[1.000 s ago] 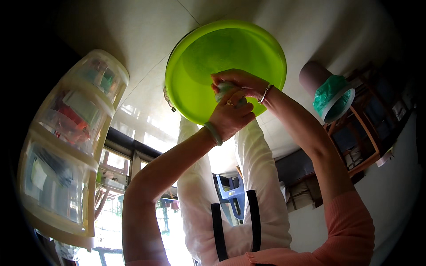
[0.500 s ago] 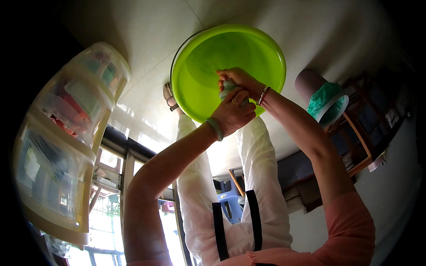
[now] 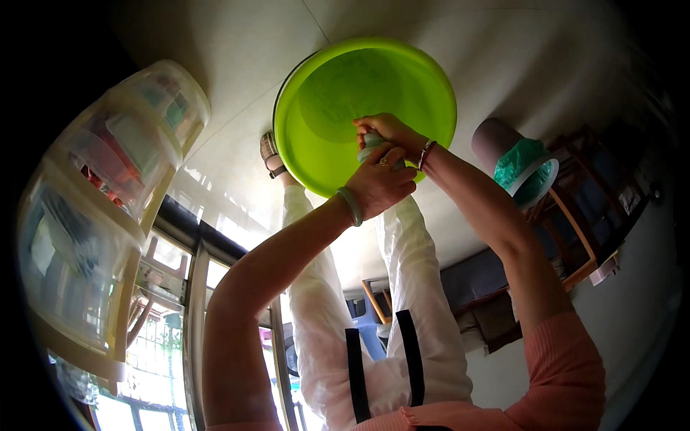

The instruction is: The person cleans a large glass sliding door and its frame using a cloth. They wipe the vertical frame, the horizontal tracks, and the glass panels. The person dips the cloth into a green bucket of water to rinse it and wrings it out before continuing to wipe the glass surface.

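Note:
Over the near side of a wide lime-green basin (image 3: 430, 93), both my hands grip a bunched grey-green cloth (image 3: 371, 144). My left hand (image 3: 381, 185), with a ring and a pale bangle at its wrist, is wrapped round the nearer end. Closed round the farther end is my right hand (image 3: 392, 133), the fingers curled toward the basin's middle. Most of the cloth is hidden inside my fists, with only a short stretch showing between them. What looks like shallow water covers the basin's bottom.
Clear plastic drawers (image 3: 90, 251) stand at the left beside a bright glass door. To the right are a bin (image 3: 496, 140) with a green liner and a wooden-framed chair (image 3: 575, 230). My sandalled foot (image 3: 270, 152) is beside the basin's left edge.
The basin and surroundings sit slightly farther left in view. My hands keep nearly the same twisted grip on the cloth.

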The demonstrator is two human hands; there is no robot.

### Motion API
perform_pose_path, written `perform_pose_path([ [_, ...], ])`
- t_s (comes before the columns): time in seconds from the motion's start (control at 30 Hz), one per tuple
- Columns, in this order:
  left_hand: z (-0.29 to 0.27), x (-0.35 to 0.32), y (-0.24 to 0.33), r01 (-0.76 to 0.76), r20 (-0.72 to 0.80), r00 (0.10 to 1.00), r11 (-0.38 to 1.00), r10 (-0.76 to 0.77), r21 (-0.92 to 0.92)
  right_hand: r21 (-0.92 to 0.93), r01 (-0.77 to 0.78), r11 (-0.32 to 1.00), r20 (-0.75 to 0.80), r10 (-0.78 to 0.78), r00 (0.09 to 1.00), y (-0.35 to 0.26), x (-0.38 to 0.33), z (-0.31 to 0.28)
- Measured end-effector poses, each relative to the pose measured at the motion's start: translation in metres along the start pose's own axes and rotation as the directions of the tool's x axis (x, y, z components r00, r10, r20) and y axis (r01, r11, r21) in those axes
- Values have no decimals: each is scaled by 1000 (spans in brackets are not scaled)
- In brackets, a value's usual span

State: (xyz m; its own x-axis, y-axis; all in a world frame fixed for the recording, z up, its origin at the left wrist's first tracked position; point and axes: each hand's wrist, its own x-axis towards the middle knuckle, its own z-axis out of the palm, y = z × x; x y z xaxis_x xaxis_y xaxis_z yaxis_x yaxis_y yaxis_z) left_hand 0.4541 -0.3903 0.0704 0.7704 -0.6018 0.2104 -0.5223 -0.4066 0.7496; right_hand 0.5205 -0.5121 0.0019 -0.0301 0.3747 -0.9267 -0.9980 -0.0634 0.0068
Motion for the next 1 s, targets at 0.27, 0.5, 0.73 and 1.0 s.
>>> perform_pose_path([
  [0.27,-2,-7,15,-123,28,992,987,120,107,-418,131,899,165,-66,984,-19,-31,31],
  [0.5,18,-19,6,-200,113,977,963,182,179,-685,285,670,147,-255,956,-12,-18,31],
  [0.73,23,-23,-6,-191,171,970,977,174,90,-723,222,654,1,-320,947,2,-1,2],
  [1.0,13,-30,9,709,-219,521,561,-825,-427,-1,164,987,-179,-161,971,-1,-52,-12],
])
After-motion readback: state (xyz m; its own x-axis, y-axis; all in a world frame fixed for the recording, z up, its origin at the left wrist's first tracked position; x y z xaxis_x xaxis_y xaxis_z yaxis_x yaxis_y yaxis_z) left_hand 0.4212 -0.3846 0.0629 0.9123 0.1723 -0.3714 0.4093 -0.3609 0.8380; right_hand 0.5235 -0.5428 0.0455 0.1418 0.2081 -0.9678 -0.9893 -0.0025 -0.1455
